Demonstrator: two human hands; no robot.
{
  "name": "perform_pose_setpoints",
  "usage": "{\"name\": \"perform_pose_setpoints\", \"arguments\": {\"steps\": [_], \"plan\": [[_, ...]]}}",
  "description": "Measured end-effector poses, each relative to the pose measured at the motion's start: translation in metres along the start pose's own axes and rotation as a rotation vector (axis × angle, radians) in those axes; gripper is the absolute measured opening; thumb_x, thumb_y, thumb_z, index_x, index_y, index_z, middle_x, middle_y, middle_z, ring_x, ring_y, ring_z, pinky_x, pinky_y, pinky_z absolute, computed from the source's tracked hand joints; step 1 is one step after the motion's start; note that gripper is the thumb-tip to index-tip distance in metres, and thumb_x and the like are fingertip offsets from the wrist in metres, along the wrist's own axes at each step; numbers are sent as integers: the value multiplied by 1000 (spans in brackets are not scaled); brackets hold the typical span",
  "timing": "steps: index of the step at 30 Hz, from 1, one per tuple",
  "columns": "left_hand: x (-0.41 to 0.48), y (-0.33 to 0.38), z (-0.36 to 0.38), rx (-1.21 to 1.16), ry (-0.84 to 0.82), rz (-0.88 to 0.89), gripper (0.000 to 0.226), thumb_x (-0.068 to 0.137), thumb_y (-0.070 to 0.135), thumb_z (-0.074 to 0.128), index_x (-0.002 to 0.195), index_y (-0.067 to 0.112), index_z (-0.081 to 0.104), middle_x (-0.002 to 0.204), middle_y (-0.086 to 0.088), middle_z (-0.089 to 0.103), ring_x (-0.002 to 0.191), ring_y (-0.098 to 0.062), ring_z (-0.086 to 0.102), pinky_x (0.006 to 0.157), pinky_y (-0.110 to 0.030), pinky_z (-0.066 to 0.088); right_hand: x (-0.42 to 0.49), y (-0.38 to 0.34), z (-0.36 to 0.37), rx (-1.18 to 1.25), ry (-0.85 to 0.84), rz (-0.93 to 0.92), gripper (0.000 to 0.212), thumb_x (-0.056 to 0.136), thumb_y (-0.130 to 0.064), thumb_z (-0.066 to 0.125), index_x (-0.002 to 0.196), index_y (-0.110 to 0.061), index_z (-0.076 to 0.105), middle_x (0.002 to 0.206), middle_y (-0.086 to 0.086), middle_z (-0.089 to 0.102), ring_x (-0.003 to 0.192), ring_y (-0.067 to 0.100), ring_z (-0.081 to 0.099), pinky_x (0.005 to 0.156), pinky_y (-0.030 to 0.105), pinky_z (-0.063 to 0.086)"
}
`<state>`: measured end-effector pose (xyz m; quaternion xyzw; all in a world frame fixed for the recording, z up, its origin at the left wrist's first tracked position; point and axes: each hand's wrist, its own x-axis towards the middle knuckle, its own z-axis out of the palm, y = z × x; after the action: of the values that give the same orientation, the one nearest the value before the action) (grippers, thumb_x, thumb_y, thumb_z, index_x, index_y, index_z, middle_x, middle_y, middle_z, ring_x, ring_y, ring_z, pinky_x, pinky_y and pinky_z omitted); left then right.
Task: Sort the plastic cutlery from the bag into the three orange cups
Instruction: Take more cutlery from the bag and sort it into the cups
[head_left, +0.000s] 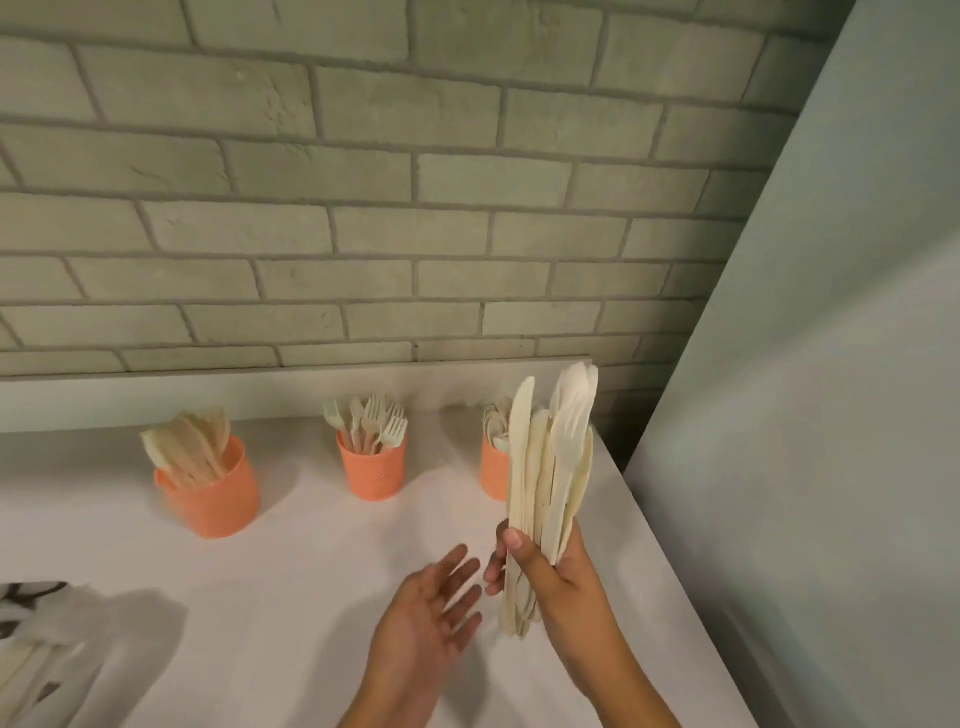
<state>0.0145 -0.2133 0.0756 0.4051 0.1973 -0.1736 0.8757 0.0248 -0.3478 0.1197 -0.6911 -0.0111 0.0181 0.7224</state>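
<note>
My right hand (550, 577) grips an upright bundle of cream plastic cutlery (550, 467), with knives and a fork showing, above the white counter's right side. My left hand (431, 618) hovers just left of the bundle, palm up, fingers spread, holding nothing. Three orange cups stand in a row near the wall. The left cup (213, 493) holds knives, the middle cup (371, 470) holds forks, and the right cup (493, 473), partly hidden behind the bundle, holds spoons. The bag (36, 639) with more cutlery lies at the lower left edge.
The white counter (291, 571) ends at a brick wall (363, 208) behind the cups. A tall pale panel (831, 415) rises along the counter's right edge, close to my right hand.
</note>
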Motion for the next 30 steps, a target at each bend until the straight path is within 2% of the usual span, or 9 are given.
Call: {"name": "perform_pose_setpoints", "arguments": {"steps": [4,8,10,15,19,21,23,27,30], "plan": [[-14,-12,4,-390,-11,-212,36,89,31,39,102,15,69,103,-10,69,87,-28,63,86,-41,45,-5,0,28,92,-48,-38,32,85,-23,61,111,-8,49,73,7,62,68,22,61,69,33,55],[-23,6,15,-614,-14,-148,40,89,21,41,68,10,74,90,-16,73,75,-31,72,80,-40,54,-14,2,51,92,-81,-49,31,84,-15,65,112,-14,52,89,5,67,81,14,65,71,23,53],[-25,13,14,-634,50,-122,35,89,17,40,66,10,66,82,-16,73,70,-30,72,68,-41,59,-15,6,57,81,-111,-58,32,81,-14,63,111,-10,52,90,6,67,83,13,66,71,21,52],[-33,27,8,-642,104,-52,29,86,11,41,61,12,56,79,-13,71,66,-30,72,67,-38,59,-18,9,67,-1,-203,-116,39,83,-8,61,118,-7,45,91,8,68,85,25,66,82,34,54],[-31,28,8,-593,109,5,14,82,15,42,77,15,55,89,-9,65,85,-25,66,82,-32,52,-23,8,75,-41,-243,-91,39,85,-8,63,114,-26,44,92,-5,70,88,-4,64,76,10,47],[-29,24,9,-533,143,83,24,87,17,38,89,10,61,88,-11,64,87,-25,63,77,-33,52,-24,7,78,-109,-247,-86,39,81,-20,62,114,-31,45,106,-7,65,97,-7,60,80,8,45],[-33,21,13,-413,184,167,34,93,21,35,95,5,65,90,-11,66,90,-25,62,75,-34,49,-22,5,81,-125,-248,-97,35,88,-12,60,112,-33,46,108,-12,62,97,-11,59,80,5,43],[-36,22,-6,-74,143,455,52,84,48,39,121,17,59,118,-3,67,117,-21,57,101,-42,41,-17,8,77,-197,-237,-201,28,88,-18,56,111,-32,46,92,-6,61,71,0,61,68,14,47],[-36,35,-21,288,37,577,74,60,46,57,129,20,50,124,-8,61,119,-34,51,74,-43,49,-17,9,72,-325,-261,-224,31,83,-30,51,112,-39,45,82,-10,60,61,7,53,64,23,48]]}}
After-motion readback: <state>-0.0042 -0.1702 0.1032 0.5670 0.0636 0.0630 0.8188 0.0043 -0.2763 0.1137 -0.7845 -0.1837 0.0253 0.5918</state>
